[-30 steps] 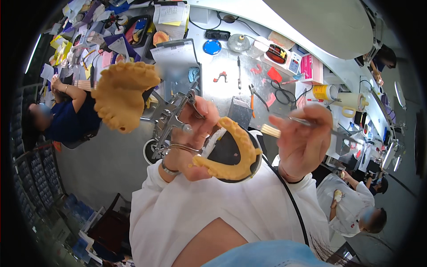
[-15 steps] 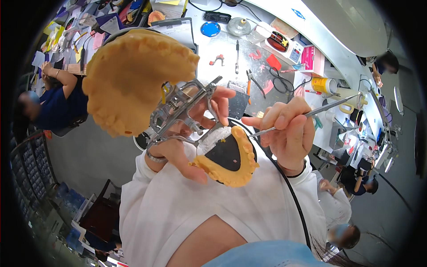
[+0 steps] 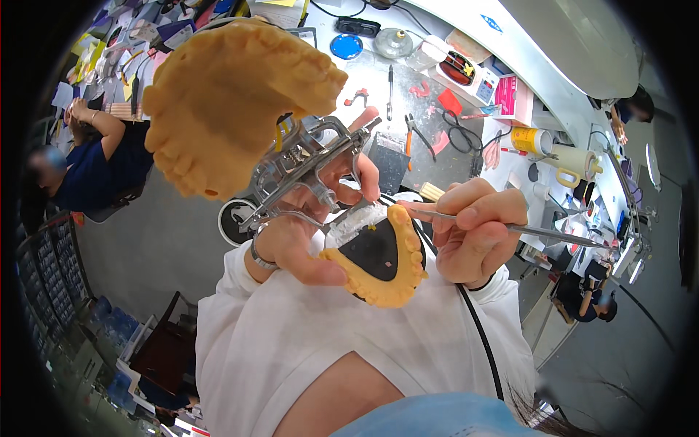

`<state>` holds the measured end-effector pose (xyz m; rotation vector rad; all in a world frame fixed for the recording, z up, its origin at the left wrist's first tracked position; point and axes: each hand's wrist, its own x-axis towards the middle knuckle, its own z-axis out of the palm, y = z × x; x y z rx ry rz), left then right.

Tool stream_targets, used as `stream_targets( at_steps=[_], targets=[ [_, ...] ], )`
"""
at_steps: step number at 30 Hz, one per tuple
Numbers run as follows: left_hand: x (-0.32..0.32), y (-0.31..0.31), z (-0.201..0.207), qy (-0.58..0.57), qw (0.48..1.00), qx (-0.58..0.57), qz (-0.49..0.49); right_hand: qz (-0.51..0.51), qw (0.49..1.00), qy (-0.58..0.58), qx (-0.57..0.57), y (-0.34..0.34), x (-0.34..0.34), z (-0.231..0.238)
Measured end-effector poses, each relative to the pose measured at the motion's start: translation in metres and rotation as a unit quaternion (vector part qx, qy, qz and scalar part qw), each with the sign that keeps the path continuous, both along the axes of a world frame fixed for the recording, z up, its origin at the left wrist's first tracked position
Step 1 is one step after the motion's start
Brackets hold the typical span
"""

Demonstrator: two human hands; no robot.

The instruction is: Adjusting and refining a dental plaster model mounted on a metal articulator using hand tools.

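A metal dental articulator point(image 3: 304, 169) rests in my left hand point(image 3: 295, 251), its fingers wrapped round the frame and the thumb against the lower cast. The frame is hinged wide apart. On its raised arm sits a large tan dental model point(image 3: 207, 109), teeth along its edge. The lower tan model point(image 3: 386, 290) is horseshoe-shaped, with a black centre and white plaster point(image 3: 354, 224) at its back. My right hand point(image 3: 480, 229) pinches a slim metal carving tool point(image 3: 550, 234) like a pen. The tool's tip is close to the end of the lower model's tooth row; contact cannot be made out.
On the metal-topped bench lie a pen point(image 3: 390, 91), orange-handled pliers point(image 3: 412, 138), a blue round lid point(image 3: 346, 46) and red wax pieces. A glass burner point(image 3: 393, 44) and a wax heater point(image 3: 457, 69) stand behind. A black cable point(image 3: 480, 331) hangs past my right side. Other people sit nearby.
The articulator and its upper model have shifted slightly right and up. My right hand has turned, so the carving tool's outer end has dropped from slanting upward to slanting slightly down.
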<state>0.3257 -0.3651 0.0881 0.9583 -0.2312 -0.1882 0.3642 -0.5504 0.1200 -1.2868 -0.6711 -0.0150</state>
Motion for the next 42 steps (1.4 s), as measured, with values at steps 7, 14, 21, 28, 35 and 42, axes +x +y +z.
stream_targets(
  at_steps=[7,14,21,28,35,42],
  targets=[
    [-0.001,0.001,-0.006,-0.01,0.999,-0.016,0.036,0.022,0.999,0.026,-0.015,0.001,-0.002,0.001],
    [-0.006,0.003,-0.01,-0.008,0.998,-0.022,0.056,0.046,0.998,0.037,0.002,0.005,-0.002,0.003],
    [-0.011,0.001,-0.008,0.004,0.995,-0.005,0.1,0.057,0.997,0.054,-0.003,0.006,-0.002,0.005],
    [-0.016,0.001,-0.011,-0.034,0.989,0.025,0.139,0.074,0.995,0.058,0.016,0.007,-0.004,0.005],
    [-0.017,0.001,-0.01,-0.06,0.988,0.027,0.136,0.047,0.997,0.045,0.032,0.007,-0.009,0.004],
    [-0.019,-0.009,-0.011,-0.066,0.97,0.031,0.231,0.003,1.0,0.002,0.025,0.015,-0.012,0.002]
  ],
)
